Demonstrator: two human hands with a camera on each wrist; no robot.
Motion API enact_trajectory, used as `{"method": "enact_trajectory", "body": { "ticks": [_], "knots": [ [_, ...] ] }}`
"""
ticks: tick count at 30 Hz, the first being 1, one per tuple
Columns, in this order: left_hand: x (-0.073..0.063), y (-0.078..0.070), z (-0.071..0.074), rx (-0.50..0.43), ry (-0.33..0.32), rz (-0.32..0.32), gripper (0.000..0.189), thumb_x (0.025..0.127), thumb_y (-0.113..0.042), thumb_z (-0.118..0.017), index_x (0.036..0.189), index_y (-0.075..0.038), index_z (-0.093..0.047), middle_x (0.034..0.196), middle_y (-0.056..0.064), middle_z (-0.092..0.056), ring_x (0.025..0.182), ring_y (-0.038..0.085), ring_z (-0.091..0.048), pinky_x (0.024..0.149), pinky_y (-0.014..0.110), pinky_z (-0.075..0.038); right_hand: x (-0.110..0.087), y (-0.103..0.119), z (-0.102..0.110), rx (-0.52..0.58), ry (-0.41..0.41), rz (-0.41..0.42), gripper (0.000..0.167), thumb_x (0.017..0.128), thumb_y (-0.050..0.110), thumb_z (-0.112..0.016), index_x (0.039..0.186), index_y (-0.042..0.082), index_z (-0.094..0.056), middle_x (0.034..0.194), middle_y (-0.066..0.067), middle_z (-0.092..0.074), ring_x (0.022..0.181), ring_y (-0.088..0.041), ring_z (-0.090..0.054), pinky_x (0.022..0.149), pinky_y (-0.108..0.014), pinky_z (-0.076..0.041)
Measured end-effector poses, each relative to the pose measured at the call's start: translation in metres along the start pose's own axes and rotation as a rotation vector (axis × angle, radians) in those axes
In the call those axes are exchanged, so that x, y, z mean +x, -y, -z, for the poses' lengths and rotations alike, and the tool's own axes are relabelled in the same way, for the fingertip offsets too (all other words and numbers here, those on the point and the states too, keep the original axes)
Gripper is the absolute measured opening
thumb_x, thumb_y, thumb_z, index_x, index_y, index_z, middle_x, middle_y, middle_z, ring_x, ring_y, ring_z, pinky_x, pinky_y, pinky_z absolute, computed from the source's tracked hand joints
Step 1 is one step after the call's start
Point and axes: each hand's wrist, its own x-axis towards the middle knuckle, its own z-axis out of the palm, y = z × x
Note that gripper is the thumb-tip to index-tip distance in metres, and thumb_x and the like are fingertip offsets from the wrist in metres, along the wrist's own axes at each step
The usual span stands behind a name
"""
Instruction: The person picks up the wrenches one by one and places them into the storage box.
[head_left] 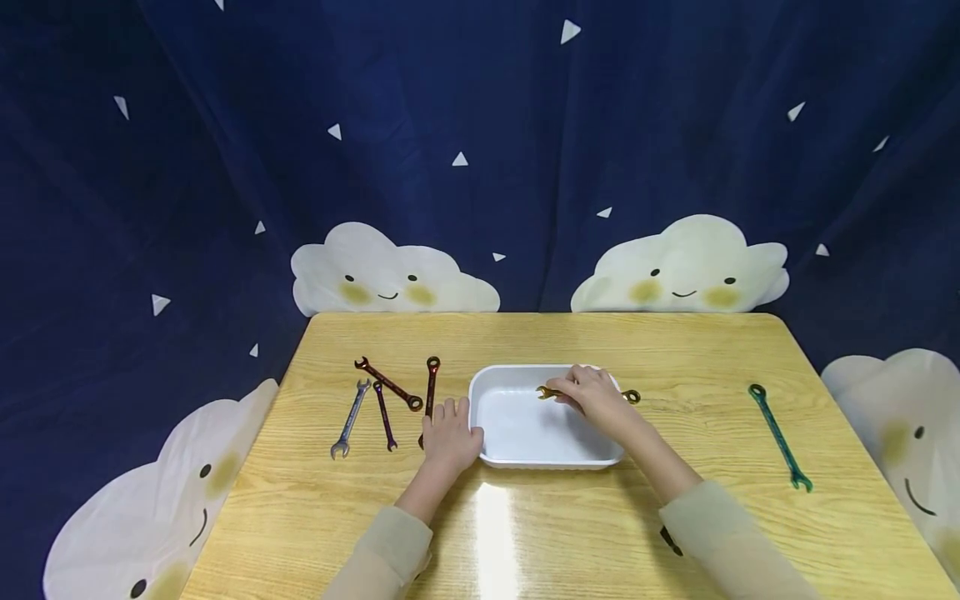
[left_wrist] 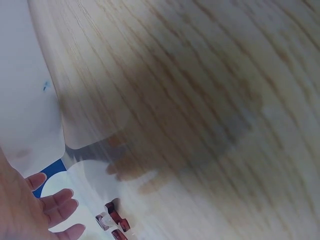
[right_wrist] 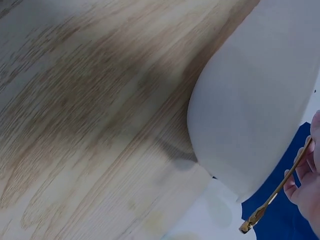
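Observation:
My right hand [head_left: 594,402] pinches a gold combination wrench [head_left: 546,392] by its middle, held level over a white rectangular tub [head_left: 551,464]. Its ring end sticks out past the tub's right rim; in the right wrist view the wrench slants down from the fingertips. At the tub's left side is my left hand [head_left: 452,436], thumb at the rim and fingers loosely extended. Partly hidden behind that hand stands a dark red wrench [head_left: 431,383] on the table. Further left lie another dark red wrench [head_left: 390,384], a silver wrench [head_left: 350,421] and a small purple wrench [head_left: 385,417].
A green wrench [head_left: 777,435] lies at the right of the wooden table [head_left: 570,533]. Part of a dark object [head_left: 670,540] shows beside the right sleeve. Behind the table hangs a dark blue curtain [head_left: 420,92] with clouds and triangles.

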Motion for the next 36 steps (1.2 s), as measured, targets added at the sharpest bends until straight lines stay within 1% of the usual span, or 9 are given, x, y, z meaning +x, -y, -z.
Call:
{"method": "enact_trajectory", "body": {
  "ticks": [3,6,10,18,27,29,32,34,36],
  "knots": [
    [-0.001,0.001,0.000,-0.004,-0.006,-0.007,0.044,0.082,-0.029,-0.043,0.121,-0.008,-0.043,0.113,0.014,-0.046,0.104,0.032,-0.041,0.085,0.049,-0.033,0.002,0.002,-0.004,-0.018,-0.018,0.028,0.029,0.076,0.016,-0.071,0.102,0.024,-0.064,0.077,0.002,-0.053,0.068,-0.016,-0.050,0.062,-0.036,-0.039],
    [-0.001,0.001,0.000,-0.006,-0.012,-0.013,0.044,0.081,-0.029,-0.043,0.120,-0.008,-0.043,0.112,0.014,-0.046,0.104,0.032,-0.042,0.084,0.049,-0.033,0.003,0.004,-0.007,-0.035,-0.021,0.043,0.029,0.075,0.017,-0.072,0.101,0.024,-0.063,0.076,0.002,-0.052,0.065,-0.015,-0.048,0.059,-0.033,-0.036],
    [-0.002,0.000,0.001,-0.005,-0.014,-0.014,0.046,0.081,-0.030,-0.042,0.121,-0.008,-0.043,0.111,0.014,-0.047,0.104,0.032,-0.042,0.083,0.049,-0.034,0.003,0.008,-0.009,-0.033,0.011,0.038,0.027,0.076,0.019,-0.071,0.100,0.025,-0.063,0.077,0.001,-0.052,0.067,-0.015,-0.048,0.060,-0.032,-0.033],
    [-0.001,0.000,0.001,-0.008,-0.013,-0.008,0.047,0.080,-0.030,-0.042,0.122,-0.009,-0.044,0.111,0.014,-0.047,0.104,0.032,-0.042,0.083,0.049,-0.033,0.003,0.012,-0.016,-0.010,0.091,0.005,0.024,0.080,0.020,-0.067,0.103,0.025,-0.061,0.078,0.001,-0.050,0.072,-0.016,-0.047,0.064,-0.034,-0.034],
    [0.001,0.001,-0.004,-0.004,-0.003,0.001,0.047,0.081,-0.030,-0.042,0.123,-0.009,-0.043,0.112,0.014,-0.046,0.104,0.031,-0.041,0.085,0.049,-0.033,0.006,0.018,-0.022,0.016,0.123,0.003,0.026,0.079,0.019,-0.069,0.103,0.025,-0.062,0.078,0.002,-0.049,0.071,-0.015,-0.045,0.065,-0.033,-0.033],
    [0.000,0.001,-0.004,-0.007,-0.016,-0.001,0.046,0.081,-0.029,-0.042,0.122,-0.009,-0.043,0.111,0.014,-0.046,0.104,0.032,-0.042,0.085,0.049,-0.033,0.006,0.019,-0.024,0.020,0.137,0.000,0.026,0.079,0.019,-0.068,0.103,0.025,-0.062,0.077,0.003,-0.048,0.070,-0.014,-0.044,0.066,-0.032,-0.032],
    [-0.001,0.001,-0.003,-0.016,-0.059,-0.012,0.043,0.079,-0.027,-0.043,0.117,-0.007,-0.045,0.106,0.015,-0.047,0.100,0.032,-0.043,0.082,0.049,-0.033,0.006,0.021,-0.027,0.036,0.155,-0.006,0.026,0.079,0.019,-0.067,0.104,0.025,-0.062,0.077,0.004,-0.046,0.070,-0.014,-0.042,0.067,-0.032,-0.031],
    [-0.002,0.001,-0.004,-0.007,-0.102,-0.027,0.041,0.078,-0.028,-0.042,0.114,-0.007,-0.045,0.103,0.014,-0.047,0.097,0.031,-0.043,0.079,0.048,-0.034,0.005,0.022,-0.029,0.042,0.160,-0.007,0.026,0.080,0.019,-0.066,0.105,0.025,-0.061,0.077,0.003,-0.046,0.070,-0.014,-0.042,0.067,-0.032,-0.031],
    [-0.003,0.000,-0.003,-0.003,-0.111,-0.031,0.041,0.078,-0.028,-0.042,0.114,-0.007,-0.045,0.102,0.014,-0.047,0.096,0.031,-0.043,0.079,0.048,-0.034,0.004,0.023,-0.032,0.051,0.159,-0.004,0.026,0.080,0.019,-0.066,0.105,0.024,-0.061,0.078,0.002,-0.047,0.070,-0.015,-0.042,0.067,-0.032,-0.031]
  ]
}}
